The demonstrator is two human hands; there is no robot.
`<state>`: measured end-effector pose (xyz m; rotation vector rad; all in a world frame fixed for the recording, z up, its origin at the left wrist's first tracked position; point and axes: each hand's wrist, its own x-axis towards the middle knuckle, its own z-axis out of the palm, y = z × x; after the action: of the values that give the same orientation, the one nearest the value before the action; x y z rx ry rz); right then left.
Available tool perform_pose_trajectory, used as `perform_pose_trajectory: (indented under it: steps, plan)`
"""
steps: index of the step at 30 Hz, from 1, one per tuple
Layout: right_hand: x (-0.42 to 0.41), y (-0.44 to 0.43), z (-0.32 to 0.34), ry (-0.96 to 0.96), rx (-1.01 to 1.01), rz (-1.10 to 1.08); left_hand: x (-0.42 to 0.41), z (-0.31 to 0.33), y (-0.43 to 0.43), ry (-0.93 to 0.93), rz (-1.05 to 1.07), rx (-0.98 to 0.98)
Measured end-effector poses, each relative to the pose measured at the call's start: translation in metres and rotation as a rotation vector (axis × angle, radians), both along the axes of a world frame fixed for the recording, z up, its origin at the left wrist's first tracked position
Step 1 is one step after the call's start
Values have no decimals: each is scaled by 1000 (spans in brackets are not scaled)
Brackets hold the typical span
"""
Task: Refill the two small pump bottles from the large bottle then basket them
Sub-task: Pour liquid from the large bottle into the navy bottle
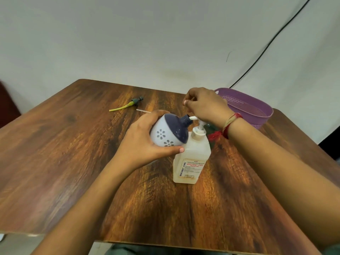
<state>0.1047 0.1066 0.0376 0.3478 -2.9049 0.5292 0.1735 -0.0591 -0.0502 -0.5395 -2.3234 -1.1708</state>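
Wood-grain bench (73, 162) stands against a plain pale wall. The left hand (141, 140) grips a small round pump bottle (169, 133), white with flower cut-outs and a navy top. The bottle is tipped sideways, its open neck meeting the white spout of the large bottle's pump (199, 126). The right hand (206, 105) sits over that pump head with its fingers curled; whether it clasps the pump or only bears on it cannot be told. A red and pale thread band (231, 124) circles the right wrist. The large bottle (191, 159), translucent with a printed label, stands upright mid-bench, just beside the left thumb. Farther back lie a loose pump top with a yellow-green tube (128, 105) and a thin white tube (143, 111). A purple basket (257, 115) sits at the far right edge, and a black cable (266, 46) runs down the wall behind it.
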Motion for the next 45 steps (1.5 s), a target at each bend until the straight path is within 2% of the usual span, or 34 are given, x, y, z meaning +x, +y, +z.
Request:
perform_pose_trajectory:
  steps: [7, 12, 19, 23, 26, 31, 42, 45]
  plan:
    - [6, -5, -7, 120, 86, -38, -1, -1, 1, -6, -3, -15]
    - [2, -1, 4, 11, 103, 0, -2, 0, 1, -11, -10, -12]
    - [5, -5, -4, -32, 50, -19, -3, 1, -1, 6, -8, -25]
    - [4, -4, 0, -26, 57, -1, -3, 0, -1, -7, -21, -27]
    - [2, -1, 6, 99, 93, 36, -3, 3, -3, 4, -25, -6]
    - [4, -3, -5, -43, -18, 60, -3, 0, -2, 0, -28, -1]
    - [1, -3, 2, -58, 33, 69, -3, 2, -2, 10, -30, -5]
    - [4, -4, -4, 24, 81, 38, -2, -1, 0, -13, -32, -1]
